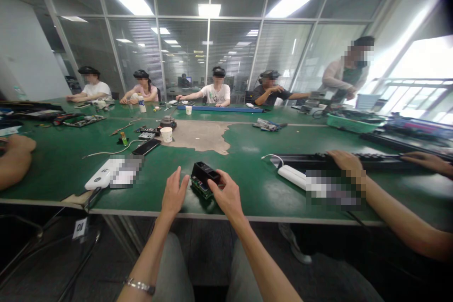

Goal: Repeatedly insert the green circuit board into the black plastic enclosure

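Observation:
A small black box-shaped device (204, 170) is tilted just above or on the green table, close to its near edge. Under its black casing a green circuit board (201, 189) shows. My right hand (228, 194) grips the device from the right, thumb on the near side and fingers behind the casing. To the left, my left hand (174, 193) is held with fingers stretched and thumb apart, a small gap between it and the device. It holds nothing.
Left of my hands lie a white power bank (104, 174) and a black phone (146, 146). A paper cup (166, 135) stands beyond. At right, another person's hand (347, 165) rests on a long black part, near a white power bank (293, 177). Several people sit across the green table (247, 163).

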`<state>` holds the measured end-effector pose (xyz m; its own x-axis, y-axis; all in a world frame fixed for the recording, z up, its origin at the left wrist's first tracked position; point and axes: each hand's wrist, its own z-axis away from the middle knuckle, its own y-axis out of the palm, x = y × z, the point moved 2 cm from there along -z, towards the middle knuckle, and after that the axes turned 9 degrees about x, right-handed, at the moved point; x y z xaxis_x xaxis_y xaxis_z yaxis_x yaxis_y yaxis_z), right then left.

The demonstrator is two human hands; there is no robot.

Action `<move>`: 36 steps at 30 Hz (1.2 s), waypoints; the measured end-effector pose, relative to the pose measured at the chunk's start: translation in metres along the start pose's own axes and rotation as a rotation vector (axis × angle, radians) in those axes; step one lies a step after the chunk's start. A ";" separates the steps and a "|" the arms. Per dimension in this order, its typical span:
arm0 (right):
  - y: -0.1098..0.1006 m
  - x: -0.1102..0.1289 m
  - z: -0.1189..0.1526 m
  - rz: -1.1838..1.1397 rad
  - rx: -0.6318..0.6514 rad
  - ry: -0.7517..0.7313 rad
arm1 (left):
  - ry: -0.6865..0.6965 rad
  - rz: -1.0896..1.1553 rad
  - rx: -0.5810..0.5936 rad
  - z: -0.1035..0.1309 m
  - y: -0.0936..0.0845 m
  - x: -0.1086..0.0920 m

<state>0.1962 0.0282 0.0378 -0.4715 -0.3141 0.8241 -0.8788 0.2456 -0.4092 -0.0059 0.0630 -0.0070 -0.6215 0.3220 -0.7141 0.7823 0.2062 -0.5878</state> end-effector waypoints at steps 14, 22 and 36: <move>0.012 0.011 0.020 0.375 0.080 -0.085 | 0.036 -0.009 0.019 0.001 0.000 -0.002; 0.016 -0.004 0.033 0.380 0.090 -0.110 | 0.061 -0.075 0.078 0.002 -0.001 -0.010; 0.040 0.018 0.057 0.324 0.018 -0.097 | -0.026 0.109 0.095 0.004 -0.007 -0.014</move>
<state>0.1481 -0.0194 0.0140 -0.7309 -0.3086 0.6088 -0.6825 0.3309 -0.6517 -0.0026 0.0535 0.0056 -0.5353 0.3135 -0.7843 0.8383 0.0831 -0.5389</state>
